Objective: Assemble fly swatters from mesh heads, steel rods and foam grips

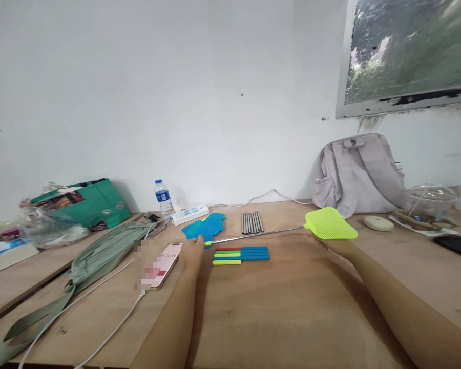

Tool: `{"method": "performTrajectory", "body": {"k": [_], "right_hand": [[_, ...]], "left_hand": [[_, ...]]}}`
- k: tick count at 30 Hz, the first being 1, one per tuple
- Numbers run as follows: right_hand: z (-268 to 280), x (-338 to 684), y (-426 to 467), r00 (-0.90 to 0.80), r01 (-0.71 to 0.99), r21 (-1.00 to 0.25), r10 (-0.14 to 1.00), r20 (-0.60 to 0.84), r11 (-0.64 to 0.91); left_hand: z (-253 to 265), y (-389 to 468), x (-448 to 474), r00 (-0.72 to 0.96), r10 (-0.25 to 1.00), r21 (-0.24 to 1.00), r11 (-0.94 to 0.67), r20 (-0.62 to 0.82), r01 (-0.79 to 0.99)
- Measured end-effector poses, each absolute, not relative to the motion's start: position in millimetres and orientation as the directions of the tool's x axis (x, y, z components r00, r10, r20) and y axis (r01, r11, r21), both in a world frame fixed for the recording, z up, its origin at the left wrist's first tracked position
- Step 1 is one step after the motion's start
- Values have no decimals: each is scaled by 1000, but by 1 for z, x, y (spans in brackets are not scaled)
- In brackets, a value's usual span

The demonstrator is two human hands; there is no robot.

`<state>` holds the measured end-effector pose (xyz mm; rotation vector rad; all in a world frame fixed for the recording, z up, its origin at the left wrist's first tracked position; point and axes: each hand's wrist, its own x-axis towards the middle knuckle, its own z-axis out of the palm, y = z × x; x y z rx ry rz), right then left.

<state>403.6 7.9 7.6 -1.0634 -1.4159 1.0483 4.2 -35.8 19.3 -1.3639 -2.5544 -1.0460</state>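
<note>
The left hand [194, 246] is closed around the short handle end of a yellow-green plastic fly swatter with a slim silver metal shaft [261, 234]. The right hand [340, 247] is behind the swatter's perforated square head; its fingers are mostly hidden, so I cannot tell whether it grips. The swatter is held lengthwise between both hands above the brown wooden worktop [276, 312].

This one swatter looks joined from head to handle. The other parts appear unassembled: a row of silver metal rods [252, 223], slim red, green, yellow and blue tubes [254, 250] lined up nearer the person, and flat blue plastic pieces [200, 228] beside the left hand.
</note>
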Motion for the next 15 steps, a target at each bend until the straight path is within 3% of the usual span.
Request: {"method": "performTrajectory", "body": {"k": [4, 9, 15], "right_hand": [[13, 438, 16, 123, -159, -969, 977, 172, 191], [25, 460, 11, 91, -487, -866, 993, 80, 114], [25, 452, -2, -114, -322, -945, 993, -21, -56]], "left_hand": [[22, -36, -2, -641, 697, 526, 432, 321, 733], [22, -35, -1, -628, 714, 514, 430, 310, 742], [18, -35, 0, -598, 726, 510, 393, 338, 765]]}}
